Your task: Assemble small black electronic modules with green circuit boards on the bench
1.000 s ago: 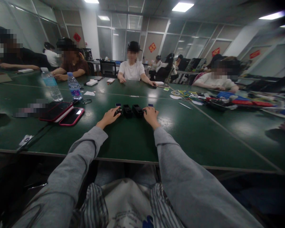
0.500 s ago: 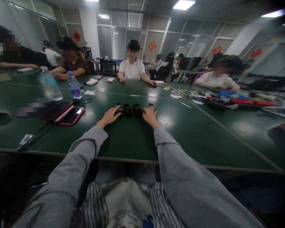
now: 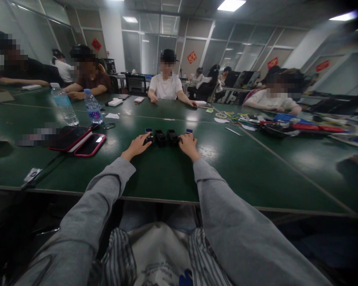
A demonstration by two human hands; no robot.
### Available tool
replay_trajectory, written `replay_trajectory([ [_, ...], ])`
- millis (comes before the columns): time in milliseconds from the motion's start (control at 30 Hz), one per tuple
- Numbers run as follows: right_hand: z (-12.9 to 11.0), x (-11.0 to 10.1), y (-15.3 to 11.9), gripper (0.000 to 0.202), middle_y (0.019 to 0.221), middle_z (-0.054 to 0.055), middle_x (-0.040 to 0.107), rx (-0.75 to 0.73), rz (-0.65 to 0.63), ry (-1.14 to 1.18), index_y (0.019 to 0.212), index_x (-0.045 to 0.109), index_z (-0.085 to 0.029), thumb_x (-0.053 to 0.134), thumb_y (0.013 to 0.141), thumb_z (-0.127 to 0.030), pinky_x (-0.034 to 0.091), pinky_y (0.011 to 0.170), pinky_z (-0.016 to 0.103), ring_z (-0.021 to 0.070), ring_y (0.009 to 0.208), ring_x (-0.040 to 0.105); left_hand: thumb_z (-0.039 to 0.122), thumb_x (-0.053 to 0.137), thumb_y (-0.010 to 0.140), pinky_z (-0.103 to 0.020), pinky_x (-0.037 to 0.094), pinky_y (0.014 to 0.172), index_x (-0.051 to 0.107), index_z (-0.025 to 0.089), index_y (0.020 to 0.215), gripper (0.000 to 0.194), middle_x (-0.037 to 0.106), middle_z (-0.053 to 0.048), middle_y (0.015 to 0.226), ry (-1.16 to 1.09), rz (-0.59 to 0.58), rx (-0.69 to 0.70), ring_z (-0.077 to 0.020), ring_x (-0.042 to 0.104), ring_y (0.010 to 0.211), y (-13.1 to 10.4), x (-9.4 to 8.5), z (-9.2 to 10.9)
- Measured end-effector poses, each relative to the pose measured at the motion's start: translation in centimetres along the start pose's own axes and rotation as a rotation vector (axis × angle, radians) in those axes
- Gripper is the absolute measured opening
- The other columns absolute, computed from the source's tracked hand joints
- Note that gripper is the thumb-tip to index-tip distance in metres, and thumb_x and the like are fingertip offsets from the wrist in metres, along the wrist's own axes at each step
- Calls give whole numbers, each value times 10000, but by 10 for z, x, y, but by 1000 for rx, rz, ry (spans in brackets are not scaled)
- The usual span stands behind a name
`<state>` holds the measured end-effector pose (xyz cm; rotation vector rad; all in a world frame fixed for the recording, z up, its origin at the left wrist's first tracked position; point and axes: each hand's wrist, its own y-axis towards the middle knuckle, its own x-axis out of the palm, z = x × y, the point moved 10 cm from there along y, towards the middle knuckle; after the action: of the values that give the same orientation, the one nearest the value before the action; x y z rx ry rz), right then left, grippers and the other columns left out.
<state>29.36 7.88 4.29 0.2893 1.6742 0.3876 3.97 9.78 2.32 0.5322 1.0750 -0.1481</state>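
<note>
Head view: a long green table (image 3: 161, 174) with a glossy top spans the scene, and two forearms in grey fabric sleeves (image 3: 109, 186) extend over it.

Left hand (image 3: 137, 145): palm down, its fingers bent over a small dark object (image 3: 149, 139); whether this grip pinches the object or merely rests on it, I cannot tell.

Right hand (image 3: 189, 145): palm down, fingertips just beside the nearer black block; the fingers hide what lies under them, so whether the grip is pinching anything cannot be told.

Between the hands: a black block-shaped device (image 3: 160, 138) and a matching black block (image 3: 172, 137) sit side by side on the table.

Beyond the fingertips: a small blue-faced rectangle (image 3: 148, 130) on the left side, a similar blue-faced piece (image 3: 189, 131) on the right.

Left of the hands: a red-edged, dark-screened phone (image 3: 90, 145) lies near a clear plastic bottle with a blue cap (image 3: 93, 107).

Right of the hands: a thin white stick (image 3: 233, 132) lies near a tangle of coloured cords (image 3: 229, 117).

Across the table: a person in a white shirt (image 3: 166, 86) sits facing this way.
</note>
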Motion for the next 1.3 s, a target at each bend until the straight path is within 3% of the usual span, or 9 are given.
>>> replay_trajectory([
  [1300,-6,3,-3,319,1224,145,552,-34,-44,-40,1172,591,-184,421,903,-214,354,898,498,330,1194,365,552,346,939,-468,389,1052,390,299,1438,560,496,-91,1404,-12,5,29,-263,461,1296,4,6,-4],
])
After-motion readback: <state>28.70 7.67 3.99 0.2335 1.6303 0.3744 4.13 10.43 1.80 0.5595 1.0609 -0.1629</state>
